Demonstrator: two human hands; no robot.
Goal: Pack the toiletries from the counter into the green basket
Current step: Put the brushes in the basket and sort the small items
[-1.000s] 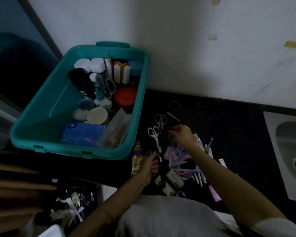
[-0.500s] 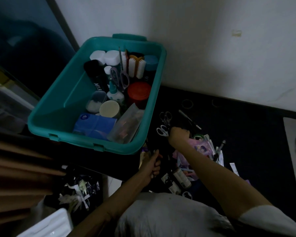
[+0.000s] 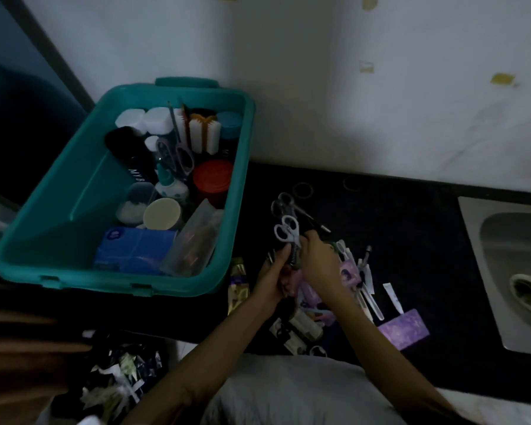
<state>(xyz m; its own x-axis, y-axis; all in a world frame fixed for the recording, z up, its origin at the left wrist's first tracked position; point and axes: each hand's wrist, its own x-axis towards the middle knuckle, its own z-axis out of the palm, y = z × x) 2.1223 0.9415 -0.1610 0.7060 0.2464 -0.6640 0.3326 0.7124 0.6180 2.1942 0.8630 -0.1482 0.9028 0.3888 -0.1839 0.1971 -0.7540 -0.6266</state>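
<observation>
Since the light is poor, I read the dark tabletop [image 3: 411, 246] first: it carries everything, and the loose toiletries lie heaped on it right under and just to the right of both hands. The green basket [image 3: 74, 210] sits just to the left of the left hand [image 3: 272, 277], near enough that I judge a short swing would drop things in. It is filled along its right side, with a blue tissue pack [image 3: 132, 250] flat at the near end and a red-lidded jar [image 3: 212, 177] upright beyond it, so the bare left half is where I would aim. The sink [image 3: 503, 271] lies well to the right of the right hand [image 3: 318, 262] and plays no part here.

Both hands meet over the heap, fingers curled. The left one grips a coiled piece [image 3: 295, 256], and the right one seems to pinch the blades of the white-handled scissors [image 3: 285, 230], whose loops stand up above the knuckles. I take that as gathering several small things into one load to save trips. A purple box [image 3: 403, 329] waits on the tabletop to the right of the right forearm, and grey scissors [image 3: 282, 204] lie just beyond the fingertips. Two thin hair ties [image 3: 303, 190] lie farther still, toward the wall.
</observation>
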